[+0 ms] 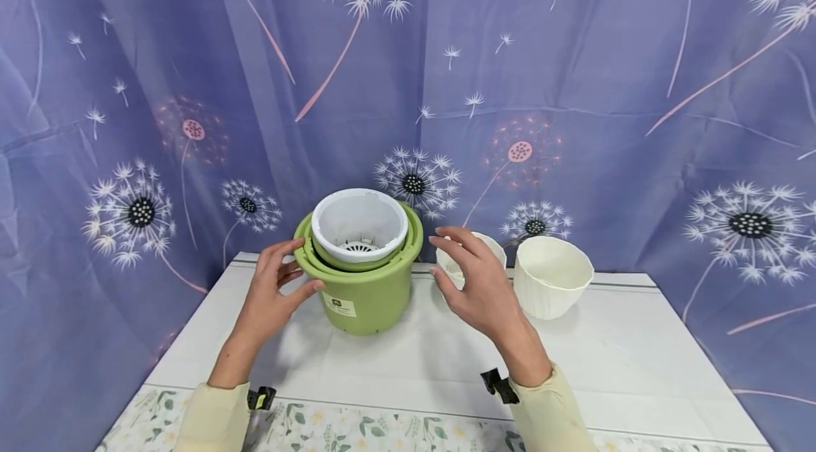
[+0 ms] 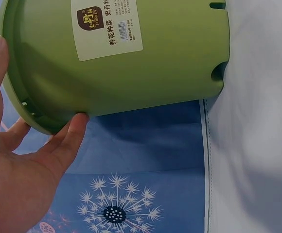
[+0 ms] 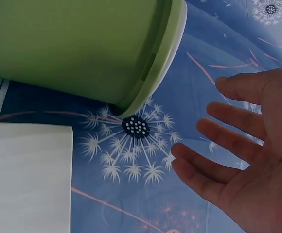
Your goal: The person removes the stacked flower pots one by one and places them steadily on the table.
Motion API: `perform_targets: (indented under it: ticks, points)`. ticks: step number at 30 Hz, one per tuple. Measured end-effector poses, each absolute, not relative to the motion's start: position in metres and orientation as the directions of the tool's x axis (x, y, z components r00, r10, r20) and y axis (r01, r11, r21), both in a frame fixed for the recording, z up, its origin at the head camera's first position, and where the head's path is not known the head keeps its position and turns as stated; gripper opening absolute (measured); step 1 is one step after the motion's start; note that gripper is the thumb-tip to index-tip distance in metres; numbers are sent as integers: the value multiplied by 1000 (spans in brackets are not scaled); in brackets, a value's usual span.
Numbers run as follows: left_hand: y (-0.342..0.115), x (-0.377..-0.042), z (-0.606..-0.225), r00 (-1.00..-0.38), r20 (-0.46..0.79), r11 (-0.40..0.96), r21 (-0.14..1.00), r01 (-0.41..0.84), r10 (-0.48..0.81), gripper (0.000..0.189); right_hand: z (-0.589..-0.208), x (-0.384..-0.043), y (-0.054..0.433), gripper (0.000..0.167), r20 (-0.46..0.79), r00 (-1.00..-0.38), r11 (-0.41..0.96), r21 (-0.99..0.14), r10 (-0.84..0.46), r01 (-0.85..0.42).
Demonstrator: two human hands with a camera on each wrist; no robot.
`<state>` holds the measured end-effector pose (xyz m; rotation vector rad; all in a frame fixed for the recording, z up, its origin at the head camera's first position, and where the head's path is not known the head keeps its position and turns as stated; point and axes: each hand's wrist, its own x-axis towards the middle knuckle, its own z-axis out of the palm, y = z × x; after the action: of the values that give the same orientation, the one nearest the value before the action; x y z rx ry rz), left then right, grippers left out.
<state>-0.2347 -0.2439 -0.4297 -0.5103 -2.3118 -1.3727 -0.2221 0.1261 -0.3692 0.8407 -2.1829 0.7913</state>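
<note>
A green flowerpot (image 1: 366,303) with a paper label stands on the table, with a smaller green pot and a white pot (image 1: 360,222) with a slotted bottom nested inside it. My left hand (image 1: 270,292) touches its left side, thumb and fingertips spread along the outside of the rim (image 2: 34,119). To the right of the green pot, my right hand (image 1: 474,285) hovers with fingers apart and nothing in them. In the right wrist view, a gap shows between the right fingertips (image 3: 180,150) and the green rim. Behind that hand sits a white pot (image 1: 491,246), partly hidden.
Another white ribbed pot (image 1: 553,278) stands at the right, near the back of the white table cover (image 1: 637,360). A purple dandelion-print curtain (image 1: 605,83) hangs close behind the pots and along both sides. A flowered cloth strip (image 1: 370,431) lies along the front edge.
</note>
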Motion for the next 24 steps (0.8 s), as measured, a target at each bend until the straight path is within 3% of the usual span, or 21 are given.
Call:
perform_targets:
  ticks: [24]
  points:
    - [-243, -235, -429, -860, 500, 438, 753, 491, 105, 78, -375, -236, 93, 37, 733, -575, 570, -313, -363, -759]
